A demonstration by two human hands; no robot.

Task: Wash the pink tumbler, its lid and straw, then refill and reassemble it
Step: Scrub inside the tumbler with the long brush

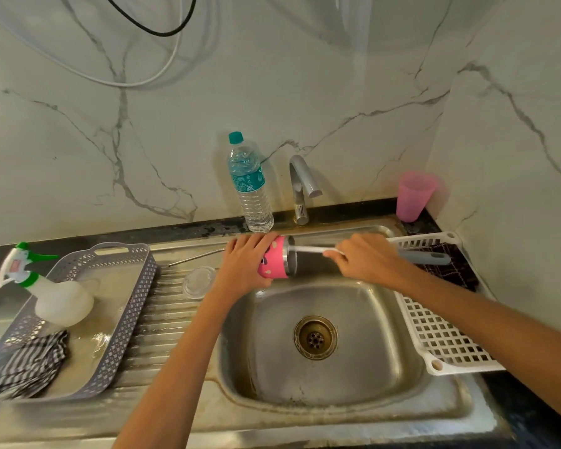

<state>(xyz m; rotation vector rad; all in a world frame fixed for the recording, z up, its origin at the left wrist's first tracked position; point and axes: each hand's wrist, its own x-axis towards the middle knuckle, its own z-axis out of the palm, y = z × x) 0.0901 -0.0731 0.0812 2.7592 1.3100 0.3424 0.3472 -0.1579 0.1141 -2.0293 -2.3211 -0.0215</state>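
Tumbler (273, 265), sideways, holds white stick (308, 249).

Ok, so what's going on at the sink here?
A person is washing up. Their left-hand grip holds the pink tumbler on its side over the sink, while the right-hand grip pinches a thin white stick, likely a brush, pushed into its open mouth. The clear lid and metal straw lie on the drainboard to the left. No water shows at the tap.
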